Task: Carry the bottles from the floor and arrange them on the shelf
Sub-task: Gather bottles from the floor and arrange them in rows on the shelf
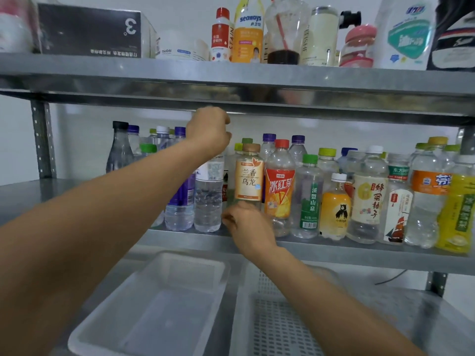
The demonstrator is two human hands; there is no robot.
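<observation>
Rows of bottles (281,181) on middle shelf (359,255).
At 11 o'clock on top shelf (231,73), a box (90,29); at 1 o'clock, containers (318,34) side by side. At 6 o'clock below, tray (154,304) left of basket (277,325). Left hand (208,128) gripping top of front-row water bottle (208,199); right hand (248,224) at 5 o'clock from it.

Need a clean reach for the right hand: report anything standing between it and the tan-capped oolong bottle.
Nothing visible does. The right hand is at the foot of the oolong bottle, at the front edge of the shelf. The clear bottle and red-capped bottle only flank it.
</observation>
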